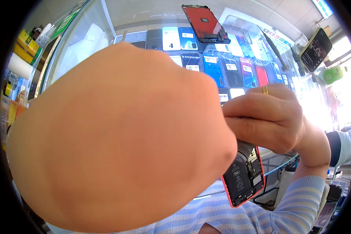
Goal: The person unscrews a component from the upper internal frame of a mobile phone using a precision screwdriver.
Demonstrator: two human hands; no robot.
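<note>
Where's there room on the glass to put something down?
The glass counter looks free between the red-backed screen part and the right hand; the labelled phones there seem to lie beneath the glass. It's crowded near the opened phone and around the yellow container, far left. The left hand hides much.

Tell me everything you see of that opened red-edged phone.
The opened phone has a red rim around its exposed insides: a black battery with pale print, small components and a silvery, metal-looking plate. It is tilted, below the right hand, partly hidden behind the left hand, so I can't tell what touches it.
</note>
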